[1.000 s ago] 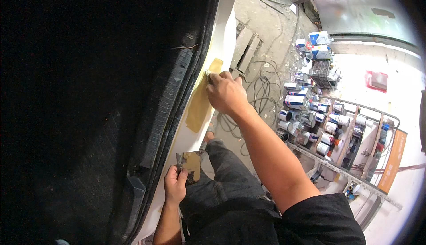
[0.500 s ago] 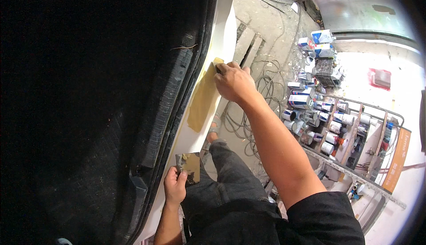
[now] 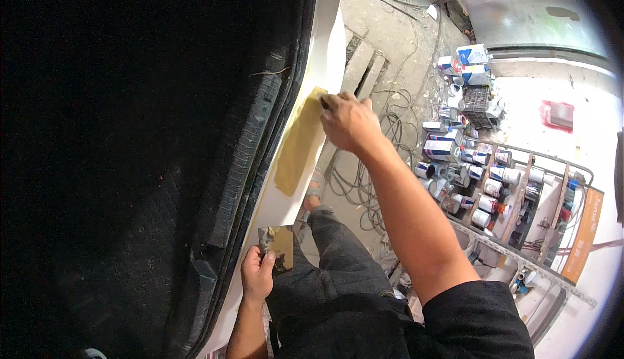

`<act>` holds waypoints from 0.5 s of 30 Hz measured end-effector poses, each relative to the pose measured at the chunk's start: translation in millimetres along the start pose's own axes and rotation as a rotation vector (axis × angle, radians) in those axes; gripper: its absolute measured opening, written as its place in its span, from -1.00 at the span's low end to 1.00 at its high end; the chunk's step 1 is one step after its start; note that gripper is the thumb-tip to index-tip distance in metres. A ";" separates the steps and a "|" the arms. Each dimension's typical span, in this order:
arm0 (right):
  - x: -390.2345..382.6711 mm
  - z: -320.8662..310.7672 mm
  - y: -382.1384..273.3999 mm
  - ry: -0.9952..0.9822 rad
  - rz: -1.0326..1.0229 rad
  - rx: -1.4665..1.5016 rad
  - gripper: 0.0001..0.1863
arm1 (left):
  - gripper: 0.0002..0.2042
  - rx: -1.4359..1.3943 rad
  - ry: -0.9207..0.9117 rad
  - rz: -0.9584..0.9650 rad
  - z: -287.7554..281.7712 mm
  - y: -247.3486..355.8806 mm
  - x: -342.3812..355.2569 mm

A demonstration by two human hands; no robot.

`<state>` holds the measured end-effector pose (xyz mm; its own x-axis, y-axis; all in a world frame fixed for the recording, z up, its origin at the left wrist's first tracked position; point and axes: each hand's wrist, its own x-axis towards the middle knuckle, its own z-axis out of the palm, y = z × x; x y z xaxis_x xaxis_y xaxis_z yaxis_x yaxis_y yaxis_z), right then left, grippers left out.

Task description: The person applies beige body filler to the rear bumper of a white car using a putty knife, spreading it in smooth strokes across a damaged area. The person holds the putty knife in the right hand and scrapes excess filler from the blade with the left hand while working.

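A long patch of yellow filler putty (image 3: 299, 148) covers part of the white vehicle panel (image 3: 286, 207), which looks like a sill or bumper top. At the far end of the patch, my right hand (image 3: 351, 122) is closed on a small dark putty spreader (image 3: 324, 102), mostly hidden by the fingers. Closer to my body, my left hand (image 3: 258, 273) grips a flat rectangular putty plate (image 3: 279, 245) by its left edge, thumb on top. Blobs of yellowish putty and dark smears lie on that plate.
The dark vehicle interior (image 3: 130, 131) fills the left, bordered by a black rubber seal (image 3: 286, 115). Hoses and cables (image 3: 361, 193) loop over the concrete floor. At right, paint cans (image 3: 445, 146) and a metal rack (image 3: 520, 157) stand by a crate (image 3: 478, 102).
My right hand has shifted slightly right, off the patch's far end, uncovering more putty there. The left hand and its plate have hardly moved.
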<state>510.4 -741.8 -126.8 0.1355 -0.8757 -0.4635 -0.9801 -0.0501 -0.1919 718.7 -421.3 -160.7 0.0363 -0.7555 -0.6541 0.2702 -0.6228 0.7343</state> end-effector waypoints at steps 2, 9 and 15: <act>12.0 -0.1 0.0 -0.029 0.032 -0.030 -0.51 | -0.89 -0.017 0.004 0.000 0.1 -2.2 -0.2; -35.6 33.5 -10.0 -0.075 -0.063 -0.086 -0.55 | -0.90 -0.054 0.013 0.016 0.1 -4.3 2.0; -88.6 35.2 -13.6 -0.127 -0.170 -0.083 -0.56 | -0.83 -0.266 0.036 0.027 16.3 22.8 10.6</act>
<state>516.9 -646.6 -113.6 0.3122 -0.7841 -0.5364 -0.9493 -0.2359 -0.2077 709.5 -446.8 -148.0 0.0798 -0.7606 -0.6443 0.5119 -0.5233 0.6813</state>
